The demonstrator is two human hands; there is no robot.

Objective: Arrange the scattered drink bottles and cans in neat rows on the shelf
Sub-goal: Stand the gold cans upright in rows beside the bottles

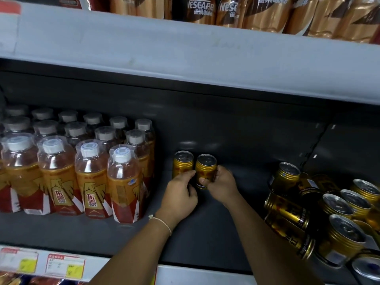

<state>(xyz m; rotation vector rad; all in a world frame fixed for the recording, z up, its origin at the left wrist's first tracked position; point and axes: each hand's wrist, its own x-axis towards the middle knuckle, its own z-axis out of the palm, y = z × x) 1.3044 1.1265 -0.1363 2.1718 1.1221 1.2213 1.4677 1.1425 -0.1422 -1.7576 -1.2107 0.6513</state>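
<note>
Dark shelf [236,140]: both hands, left hand [181,194], right hand [221,185], hold upright gold can [205,168].

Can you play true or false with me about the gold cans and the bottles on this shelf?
1. Two gold cans stand upright side by side in the middle of the shelf. True.
2. The right hand is far from any can. False: its fingers wrap the right one of the two standing cans.
3. The bottles on the left stand in rows with white caps. True.
4. The can pile on the right is all neatly upright. False: several cans lie tipped on their sides.
5. The left hand holds a bottle. False: it touches the left standing can.
</note>
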